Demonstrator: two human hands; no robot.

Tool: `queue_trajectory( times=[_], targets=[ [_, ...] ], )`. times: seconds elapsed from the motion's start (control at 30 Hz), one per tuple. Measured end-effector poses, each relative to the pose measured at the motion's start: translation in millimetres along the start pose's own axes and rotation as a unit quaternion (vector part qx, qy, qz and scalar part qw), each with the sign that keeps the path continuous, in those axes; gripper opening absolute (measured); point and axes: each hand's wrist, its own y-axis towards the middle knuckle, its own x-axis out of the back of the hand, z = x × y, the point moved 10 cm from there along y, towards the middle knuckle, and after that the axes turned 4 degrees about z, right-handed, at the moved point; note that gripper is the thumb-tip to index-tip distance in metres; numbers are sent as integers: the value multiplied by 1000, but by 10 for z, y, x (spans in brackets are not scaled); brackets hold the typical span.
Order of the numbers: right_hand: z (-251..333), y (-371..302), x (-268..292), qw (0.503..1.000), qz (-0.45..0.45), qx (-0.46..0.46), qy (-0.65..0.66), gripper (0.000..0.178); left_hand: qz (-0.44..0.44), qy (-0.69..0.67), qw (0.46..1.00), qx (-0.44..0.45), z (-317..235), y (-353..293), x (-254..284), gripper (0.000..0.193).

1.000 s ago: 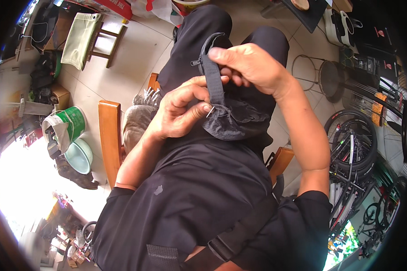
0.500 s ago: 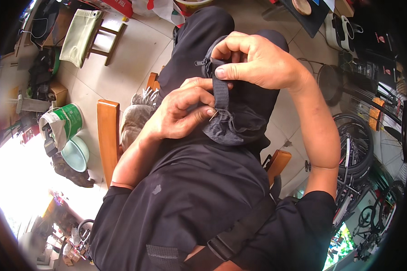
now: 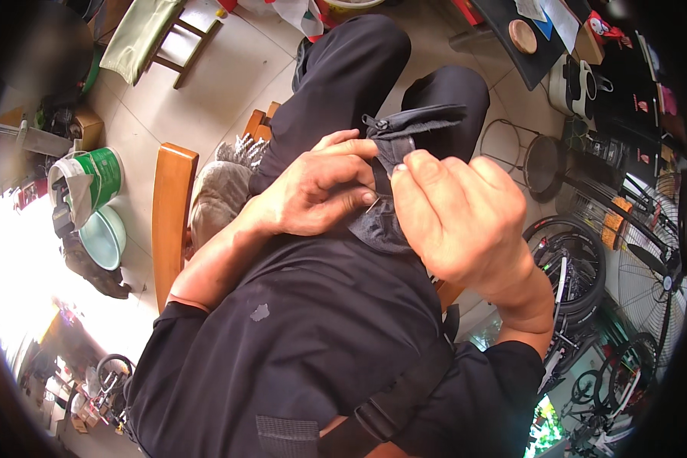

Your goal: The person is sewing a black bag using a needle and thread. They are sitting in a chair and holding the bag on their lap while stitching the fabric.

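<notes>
A dark cloth bag with a strap and a zipper [image 3: 427,117] lies over my lap, its gathered lower part [image 3: 385,229] partly behind my right hand. My left hand [image 3: 313,187] is closed on the bag's strap, thumb and fingers pinching the cloth. A thin, needle-like sliver [image 3: 372,205] shows by the left thumb tip. My right hand [image 3: 462,221] is a closed fist in front of the bag, with thumb and forefinger pressed together beside the strap. What it pinches is too small or hidden to make out.
A wooden chair part [image 3: 172,221] stands at my left, with a green and white bucket [image 3: 103,179] and a pale basin [image 3: 103,238] farther out. A folding stool [image 3: 183,49] is far left. At right are a black table [image 3: 504,34], a bicycle wheel [image 3: 576,267] and a fan [image 3: 649,267].
My right hand has come down and nearer from the bag's upper edge, curling into a fist. The zippered edge now lies uncovered above it. My left hand keeps its pinch.
</notes>
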Motion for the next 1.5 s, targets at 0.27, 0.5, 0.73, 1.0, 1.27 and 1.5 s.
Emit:
queue_trajectory(
  times=[0.27, 0.5, 0.73, 1.0, 1.27, 1.5],
  targets=[
    [120, -59, 72, 998, 30, -51, 37, 12, 12, 33, 999, -17, -71, -44, -57, 11],
    [-89, -186, -4, 952, 84, -208, 211, 25, 24, 45, 999, -13, -38, -103, -85, 15],
    [214, -216, 169, 984, 94, -121, 85, 23, 8, 25, 999, 28, 44, -142, -87, 18],
    [334, -281, 263, 984, 20, -105, 144, 13, -14, 16, 1000, 15, 66, -85, -46, 14],
    [335, -374, 218, 950, 66, -161, 259, 15, -17, -6, 999, 33, 24, -79, -44, 12],
    [284, -330, 224, 933, 12, -184, 309, 22, -25, -44, 999, -14, -58, -48, 45, 11]
  ],
)
